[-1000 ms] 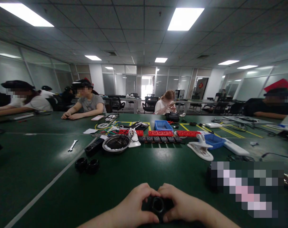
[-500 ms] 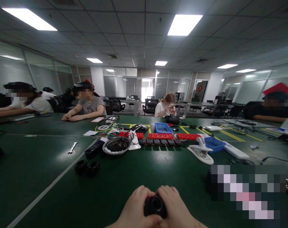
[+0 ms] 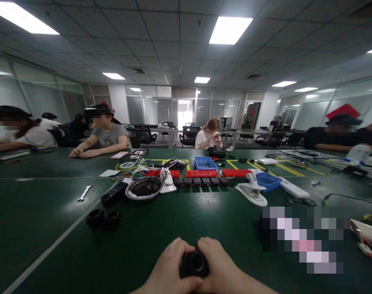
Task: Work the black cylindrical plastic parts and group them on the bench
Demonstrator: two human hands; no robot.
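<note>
Low in the picture, just above the green table (image 3: 204,220), both my hands clasp a small black ring-shaped part (image 3: 194,263) with a round hole facing the camera. My left hand (image 3: 170,267) wraps its left side with curled fingers. My right hand (image 3: 222,267) closes over its right side, thumb on top. Two similar black rings (image 3: 103,219) lie together on the table to the left, out of reach of either hand.
Mid-table lie a metal bowl (image 3: 143,188), a black power strip (image 3: 114,194), red and black socket strips (image 3: 201,176), blue bins (image 3: 205,163), a white clamp (image 3: 251,192) and a wrench (image 3: 84,192). Several people sit along the far and side edges. A blurred patch covers the right.
The view has tilted up and drifted right, so my hands sit lower in the picture with less forearm showing. Both hands keep their grip on the black ring.
</note>
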